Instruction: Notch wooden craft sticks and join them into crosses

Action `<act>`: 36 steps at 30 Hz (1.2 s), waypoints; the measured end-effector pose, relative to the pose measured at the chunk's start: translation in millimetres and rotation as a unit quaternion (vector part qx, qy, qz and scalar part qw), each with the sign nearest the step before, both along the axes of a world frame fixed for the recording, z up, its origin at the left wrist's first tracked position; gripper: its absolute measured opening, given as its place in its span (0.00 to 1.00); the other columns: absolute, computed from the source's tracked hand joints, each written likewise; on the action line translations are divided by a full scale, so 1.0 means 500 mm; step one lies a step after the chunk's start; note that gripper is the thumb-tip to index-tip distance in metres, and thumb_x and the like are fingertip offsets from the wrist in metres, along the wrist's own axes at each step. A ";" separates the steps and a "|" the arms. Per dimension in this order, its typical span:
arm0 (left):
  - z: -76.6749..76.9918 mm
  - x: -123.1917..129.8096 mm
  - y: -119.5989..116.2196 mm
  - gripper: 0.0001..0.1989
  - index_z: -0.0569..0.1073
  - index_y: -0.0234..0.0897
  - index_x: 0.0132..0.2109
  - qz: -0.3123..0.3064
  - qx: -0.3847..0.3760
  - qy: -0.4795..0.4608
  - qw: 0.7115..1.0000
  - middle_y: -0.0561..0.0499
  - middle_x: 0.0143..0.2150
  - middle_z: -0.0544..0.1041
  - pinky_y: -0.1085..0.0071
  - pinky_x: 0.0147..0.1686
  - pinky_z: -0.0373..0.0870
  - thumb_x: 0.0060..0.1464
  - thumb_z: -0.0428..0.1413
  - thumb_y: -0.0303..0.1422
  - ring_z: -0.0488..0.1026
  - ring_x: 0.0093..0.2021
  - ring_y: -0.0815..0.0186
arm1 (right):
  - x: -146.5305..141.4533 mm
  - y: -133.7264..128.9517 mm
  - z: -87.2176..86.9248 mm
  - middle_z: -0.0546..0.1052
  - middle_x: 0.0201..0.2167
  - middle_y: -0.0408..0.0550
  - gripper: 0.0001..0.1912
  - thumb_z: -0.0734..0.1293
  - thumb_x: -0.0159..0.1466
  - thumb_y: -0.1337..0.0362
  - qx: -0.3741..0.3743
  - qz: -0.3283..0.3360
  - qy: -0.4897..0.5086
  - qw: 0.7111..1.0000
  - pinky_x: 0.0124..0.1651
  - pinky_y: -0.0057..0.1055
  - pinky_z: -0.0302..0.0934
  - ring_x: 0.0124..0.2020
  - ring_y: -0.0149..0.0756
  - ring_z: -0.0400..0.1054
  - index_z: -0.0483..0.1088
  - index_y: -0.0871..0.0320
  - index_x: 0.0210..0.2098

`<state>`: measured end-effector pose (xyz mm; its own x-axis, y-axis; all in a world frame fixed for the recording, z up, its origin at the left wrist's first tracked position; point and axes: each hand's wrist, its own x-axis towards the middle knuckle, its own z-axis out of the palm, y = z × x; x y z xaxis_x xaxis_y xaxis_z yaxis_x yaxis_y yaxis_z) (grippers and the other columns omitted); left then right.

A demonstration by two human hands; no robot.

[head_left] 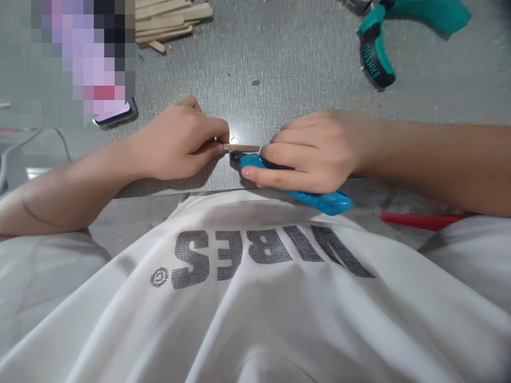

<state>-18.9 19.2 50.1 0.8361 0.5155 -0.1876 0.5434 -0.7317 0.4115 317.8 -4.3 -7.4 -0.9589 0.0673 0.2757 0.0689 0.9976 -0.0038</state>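
Grey table (207, 80): beneath both hands. Teal-handled tool (378, 50): lies toward the table's far right. Right hand (315, 151): at the table's near edge, closed around a blue tool (325, 202). Left hand (181, 141): same edge, leftward, pinching a wooden stick (246, 148). Blue tool: rear extends past that edge. Wooden stick: near that edge, by the blue tool's front; contact indeterminable.

1. A grey, finely streaked, flat surface (255, 58) spans the upper view.
2. A white patch of reflected light (239, 132) shines near its front edge.
3. Below, pale grey, probably floor (120, 215).
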 end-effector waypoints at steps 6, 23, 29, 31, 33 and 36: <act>-0.005 -0.002 0.000 0.22 0.85 0.43 0.51 -0.011 0.003 -0.005 1.000 0.54 0.35 0.79 0.42 0.74 0.77 0.80 0.47 0.43 0.79 0.38 0.57 | -0.005 -0.001 0.004 0.87 0.44 0.40 0.23 0.61 0.97 0.58 0.089 0.001 0.016 0.996 0.52 0.36 0.86 0.41 0.33 0.81 0.76 0.54 0.84; 0.012 0.006 0.007 0.20 0.86 0.44 0.52 -0.013 -0.023 0.029 0.999 0.48 0.36 0.84 0.42 0.71 0.78 0.81 0.48 0.37 0.72 0.37 0.54 | 0.013 0.000 -0.005 0.89 0.50 0.43 0.24 0.59 0.97 0.54 -0.041 -0.013 0.008 0.999 0.58 0.43 0.90 0.49 0.38 0.85 0.84 0.49 0.76; 0.015 0.005 0.012 0.17 0.82 0.43 0.47 -0.015 -0.041 0.018 0.999 0.51 0.33 0.79 0.41 0.72 0.78 0.80 0.50 0.40 0.68 0.35 0.58 | 0.025 0.000 -0.015 0.91 0.53 0.43 0.27 0.58 0.98 0.50 -0.076 -0.013 0.023 0.997 0.64 0.41 0.88 0.54 0.34 0.85 0.87 0.52 0.72; 0.012 0.004 0.013 0.16 0.82 0.44 0.47 -0.011 -0.044 0.012 0.999 0.51 0.32 0.78 0.42 0.72 0.78 0.80 0.51 0.40 0.69 0.36 0.58 | 0.023 -0.001 -0.013 0.90 0.52 0.42 0.27 0.58 0.98 0.51 -0.046 -0.011 0.018 0.999 0.62 0.38 0.88 0.52 0.33 0.85 0.86 0.52 0.72; 0.010 0.003 0.015 0.16 0.82 0.45 0.46 -0.009 -0.044 0.008 0.999 0.52 0.31 0.77 0.43 0.69 0.79 0.81 0.51 0.40 0.71 0.37 0.56 | 0.019 -0.002 -0.010 0.90 0.50 0.41 0.25 0.58 0.98 0.52 -0.014 -0.010 0.013 1.000 0.59 0.38 0.88 0.49 0.32 0.84 0.85 0.50 0.74; 0.008 0.001 0.017 0.16 0.82 0.47 0.46 -0.009 -0.054 0.006 0.999 0.52 0.30 0.75 0.44 0.66 0.79 0.81 0.51 0.41 0.72 0.37 0.55 | 0.013 -0.004 -0.003 0.88 0.45 0.41 0.22 0.61 0.97 0.57 0.068 0.005 0.001 0.998 0.50 0.38 0.87 0.43 0.35 0.83 0.83 0.52 0.76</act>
<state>-18.2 27.9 54.0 0.8418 0.4776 -0.2514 0.5368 -0.6929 0.4814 324.2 -6.1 -8.9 -0.9585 0.0191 0.2845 0.0588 0.9895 0.1317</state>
